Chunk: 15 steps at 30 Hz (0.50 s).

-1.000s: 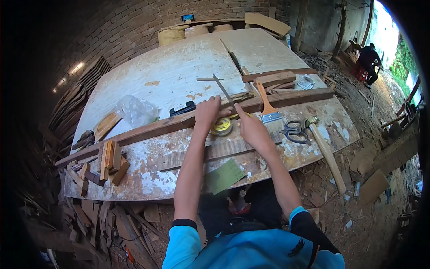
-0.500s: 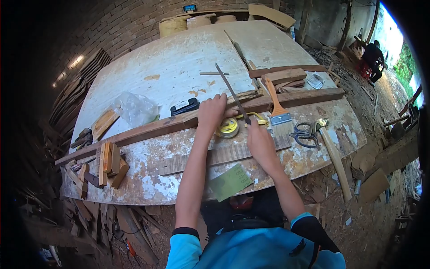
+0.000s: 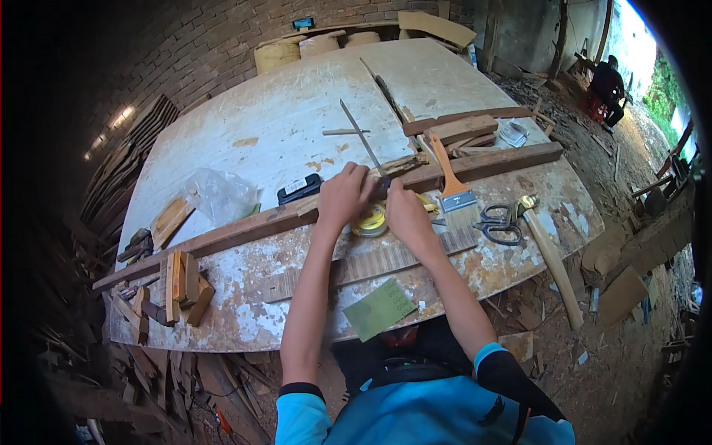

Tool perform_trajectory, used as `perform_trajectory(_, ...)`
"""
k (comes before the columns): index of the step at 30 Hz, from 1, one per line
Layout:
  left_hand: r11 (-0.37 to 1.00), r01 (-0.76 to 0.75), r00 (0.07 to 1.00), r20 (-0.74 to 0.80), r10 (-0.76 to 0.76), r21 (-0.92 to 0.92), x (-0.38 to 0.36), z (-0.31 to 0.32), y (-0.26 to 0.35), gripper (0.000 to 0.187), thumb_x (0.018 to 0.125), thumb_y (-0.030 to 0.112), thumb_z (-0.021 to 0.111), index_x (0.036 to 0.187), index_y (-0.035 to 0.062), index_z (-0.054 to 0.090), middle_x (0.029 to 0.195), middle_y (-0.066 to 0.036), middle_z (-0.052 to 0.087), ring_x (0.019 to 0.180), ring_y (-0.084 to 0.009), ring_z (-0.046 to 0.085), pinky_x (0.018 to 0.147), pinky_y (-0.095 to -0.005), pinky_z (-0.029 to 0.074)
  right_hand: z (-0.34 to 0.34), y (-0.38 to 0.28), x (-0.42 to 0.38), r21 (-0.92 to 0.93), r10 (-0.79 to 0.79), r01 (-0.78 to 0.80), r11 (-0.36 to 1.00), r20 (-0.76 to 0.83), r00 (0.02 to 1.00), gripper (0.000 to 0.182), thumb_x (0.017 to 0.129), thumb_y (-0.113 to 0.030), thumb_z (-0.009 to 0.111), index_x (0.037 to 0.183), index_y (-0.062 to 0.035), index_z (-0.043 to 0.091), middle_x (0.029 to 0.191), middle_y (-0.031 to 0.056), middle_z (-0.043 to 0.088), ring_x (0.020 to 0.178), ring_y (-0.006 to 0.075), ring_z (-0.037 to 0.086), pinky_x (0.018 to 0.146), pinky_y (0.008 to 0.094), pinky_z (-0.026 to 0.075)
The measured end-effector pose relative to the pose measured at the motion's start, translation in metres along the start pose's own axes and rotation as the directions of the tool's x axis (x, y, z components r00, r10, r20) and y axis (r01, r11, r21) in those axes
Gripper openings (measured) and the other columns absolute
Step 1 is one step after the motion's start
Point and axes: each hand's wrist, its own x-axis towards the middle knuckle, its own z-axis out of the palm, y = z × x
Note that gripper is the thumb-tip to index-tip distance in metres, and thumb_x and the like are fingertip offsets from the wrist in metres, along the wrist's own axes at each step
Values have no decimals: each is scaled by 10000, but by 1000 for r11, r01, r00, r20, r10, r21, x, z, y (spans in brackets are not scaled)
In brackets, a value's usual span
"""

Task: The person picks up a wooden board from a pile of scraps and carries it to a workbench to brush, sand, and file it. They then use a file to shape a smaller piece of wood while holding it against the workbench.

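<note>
Closed on a thin metal tool (image 3: 360, 133), my R hand (image 3: 408, 216) holds it angled over the beam (image 3: 256, 227), L hand (image 3: 342, 197) just beside w/ its grip unclear; if uneven pressure makes it skid, it could nick my L fingers.

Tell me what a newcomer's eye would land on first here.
Probably the long thin metal tool, slanting away over the pale table from between the left hand and right hand. Next, perhaps, the orange-handled brush lying just to their right, then the crumpled clear bag on the table's left side.
</note>
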Motion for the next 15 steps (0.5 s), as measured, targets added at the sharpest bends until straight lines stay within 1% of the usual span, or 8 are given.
perform_trajectory(2, 1000, 22, 1000, 7, -22, -8, 4, -3, 0, 276, 853, 342, 556, 840, 73, 618, 841, -109, 596, 735, -315, 616, 594, -421, 488, 2, 3, -3, 21, 22, -22, 1000, 13, 1000, 156, 836, -26, 453, 953, 75, 435, 798, 318, 596, 799, 464, 604, 699, 514, 489)
perform_trajectory(4, 999, 44, 998, 34, -43, -16, -1, 0, 2, 277, 851, 350, 558, 847, 83, 629, 832, -105, 595, 738, -312, 614, 594, -420, 484, -17, -7, -36, 71, 35, -34, 997, -12, 999, 153, 885, -67, 413, 921, 79, 440, 705, 332, 567, 753, 499, 571, 665, 553, 441)
perform_trajectory(6, 999, 38, 998, 46, -38, 12, -1, 1, -1, 280, 849, 363, 558, 885, 99, 644, 823, -100, 592, 740, -309, 610, 595, -414, 477, -25, 5, -75, 26, 96, -99, 995, 100, 990, 149, 884, -69, 407, 941, 66, 433, 715, 332, 568, 764, 508, 568, 673, 560, 430)
perform_trajectory(8, 999, 27, 999, 28, -27, 20, 1, -1, -1, 275, 841, 362, 565, 909, 110, 651, 799, -101, 576, 724, -313, 600, 588, -413, 467, -39, -4, -76, -30, 120, -117, 993, 152, 981, 199, 836, -30, 432, 1007, 71, 417, 743, 320, 583, 777, 496, 576, 691, 542, 454)
perform_trajectory(9, 999, 35, 999, 16, -35, -25, 1, -1, -1, 268, 842, 353, 564, 895, 105, 653, 803, -98, 579, 712, -312, 602, 578, -413, 464, -44, -4, -75, -68, 145, -135, 989, 186, 972, 245, 813, -10, 445, 1040, 74, 409, 757, 314, 591, 784, 490, 581, 699, 533, 466)
perform_trajectory(10, 999, 39, 999, 30, -38, -19, -1, -1, 0, 271, 840, 354, 567, 894, 105, 657, 799, -96, 581, 706, -309, 604, 576, -411, 465, -39, -6, -57, -28, 132, -129, 991, 165, 977, 236, 813, -7, 443, 1030, 82, 418, 770, 318, 588, 801, 486, 582, 706, 533, 465)
perform_trajectory(12, 999, 42, 998, 43, -42, -4, 4, -6, -1, 275, 837, 358, 572, 897, 106, 665, 793, -93, 585, 700, -303, 608, 574, -409, 466, -15, -3, -10, 29, 18, -20, 999, 73, 997, 221, 820, -16, 447, 1016, 84, 429, 809, 332, 582, 825, 480, 582, 711, 530, 466)
perform_trajectory(15, 997, 75, 996, 52, -75, -6, 5, -2, 2, 278, 835, 362, 575, 909, 113, 673, 787, -91, 589, 701, -297, 610, 572, -407, 464, -9, -3, -4, 46, -47, 49, 998, -58, 997, 157, 877, -88, 427, 911, 64, 448, 764, 321, 576, 787, 492, 565, 683, 538, 443)
